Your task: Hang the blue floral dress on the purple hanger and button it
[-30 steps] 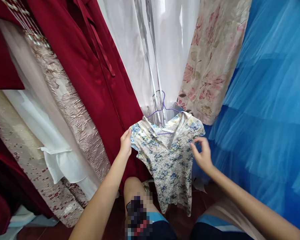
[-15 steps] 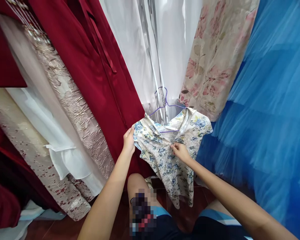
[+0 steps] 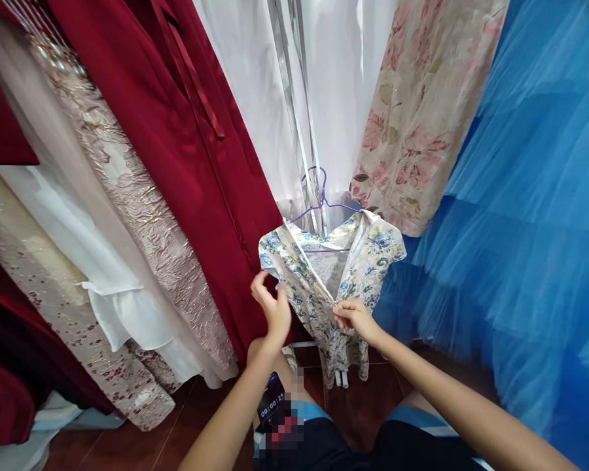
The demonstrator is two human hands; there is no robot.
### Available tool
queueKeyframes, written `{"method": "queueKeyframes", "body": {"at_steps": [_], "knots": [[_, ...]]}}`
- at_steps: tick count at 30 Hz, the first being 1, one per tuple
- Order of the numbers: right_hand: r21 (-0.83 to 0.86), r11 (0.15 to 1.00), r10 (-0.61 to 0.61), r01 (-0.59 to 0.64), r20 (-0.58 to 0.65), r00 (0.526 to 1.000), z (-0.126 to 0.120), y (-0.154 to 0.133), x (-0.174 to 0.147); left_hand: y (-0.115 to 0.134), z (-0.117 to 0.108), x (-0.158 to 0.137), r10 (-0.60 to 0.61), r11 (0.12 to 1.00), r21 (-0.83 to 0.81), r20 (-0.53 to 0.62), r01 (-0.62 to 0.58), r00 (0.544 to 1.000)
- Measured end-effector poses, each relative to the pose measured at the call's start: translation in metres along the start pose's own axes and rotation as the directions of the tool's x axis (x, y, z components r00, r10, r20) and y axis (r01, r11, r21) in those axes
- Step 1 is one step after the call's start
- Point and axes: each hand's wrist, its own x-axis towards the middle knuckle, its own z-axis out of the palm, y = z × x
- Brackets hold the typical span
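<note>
Both hands are at the small floral dress (image 3: 331,275), hung on a purple hanger (image 3: 322,203) at twelve o'clock: its front opening is pinched by the right hand (image 3: 354,317), while the left hand (image 3: 273,306), fingers loosely curled, holds nothing beside the left edge. Fastening seems underway; a steady two-handed pinch is needed.

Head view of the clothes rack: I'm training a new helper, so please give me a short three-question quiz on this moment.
1. True or false: the floral dress hangs on a purple hanger.
2. Which hand pinches the dress front at the bottom of its neckline? A) left hand B) right hand
3. Fill in: the garment just to the right of the floral dress is a ____ tulle skirt.

Key: 1 true. 2 B; the left hand is raised with curled fingers beside the dress's left edge, and whether it touches the cloth cannot be told. 3 blue.
</note>
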Motion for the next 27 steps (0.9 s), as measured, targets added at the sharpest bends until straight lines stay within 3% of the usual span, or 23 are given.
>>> {"method": "queueKeyframes", "body": {"at_steps": [1,2,3,5,6,11,18,22,27], "knots": [[0.027,1.000,0.015,-0.015,0.005,1.000,0.002,-0.003,-0.004,0.002,-0.001,-0.022,0.069,0.995,0.062,0.144,-0.078,0.987],[0.052,0.998,0.027,-0.028,0.010,1.000,0.004,-0.005,-0.008,0.003,-0.001,-0.043,0.102,0.987,0.089,0.313,-0.136,0.944],[0.074,0.997,0.036,-0.037,0.013,0.999,0.006,-0.008,-0.012,0.005,0.000,-0.061,0.095,0.980,0.108,0.478,-0.166,0.873],[0.112,0.993,0.045,-0.046,0.012,0.999,0.009,-0.014,-0.018,0.008,0.006,-0.084,0.047,0.981,0.112,0.650,-0.157,0.758],[0.128,0.991,0.046,-0.047,0.007,0.999,0.010,-0.017,-0.020,0.009,0.010,-0.089,0.025,0.985,0.106,0.684,-0.134,0.729],[0.183,0.982,0.056,-0.051,-0.022,0.998,0.011,-0.027,-0.026,0.013,0.030,-0.083,0.004,0.994,0.081,0.674,-0.080,0.739],[0.296,0.955,0.020,0.020,-0.130,0.991,0.002,-0.069,0.000,0.022,0.035,-0.081,0.011,0.946,0.216,0.724,-0.242,0.690],[0.352,0.935,0.001,0.045,-0.130,0.992,-0.005,-0.119,0.039,0.033,0.037,-0.074,-0.010,0.831,0.347,0.791,-0.436,0.612],[0.417,0.909,0.022,0.023,-0.101,0.995,-0.015,-0.171,0.075,0.054,0.039,-0.063,0.000,0.696,0.328,0.890,-0.639,0.457]]}}
